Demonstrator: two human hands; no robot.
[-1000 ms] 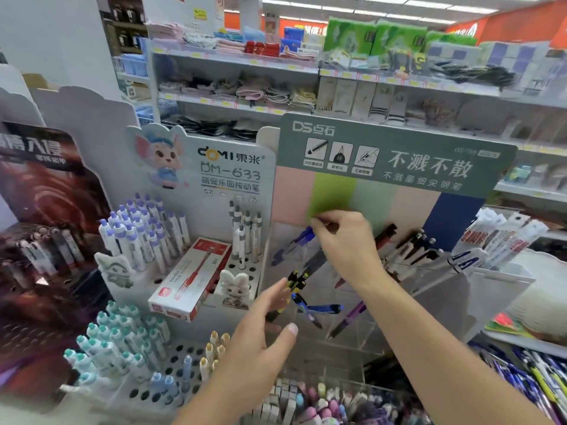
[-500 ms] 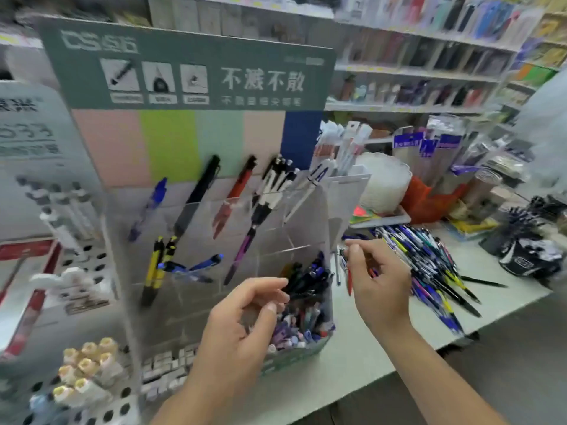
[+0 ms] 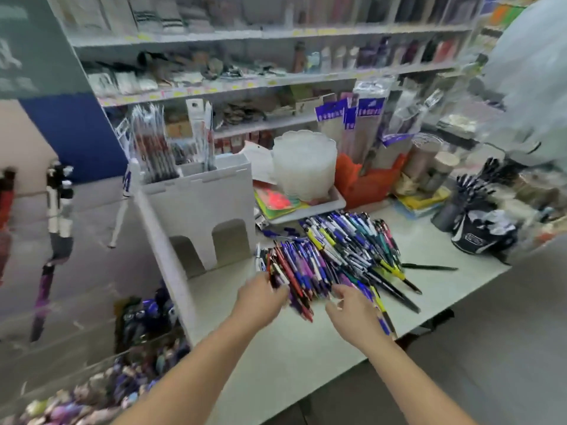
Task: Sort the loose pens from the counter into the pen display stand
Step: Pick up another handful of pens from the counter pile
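A heap of loose pens lies fanned across the pale table, mostly blue, purple and red, with a few black ones trailing off to the right. Just left of the heap stands a white cardboard holder stuffed with packaged pens, and behind it a stack of clear plastic lids on a tray. A dark cup of pens sits at the far right. The clear pen display stand fills the left side, a few pens hanging in its slots.

Both hands reach into the near edge of the heap. The left hand touches the red and purple pens, its fingers blurred, so I cannot tell whether they pinch anything. The right hand has its fingers loosely curled over the pens, the grip unclear.
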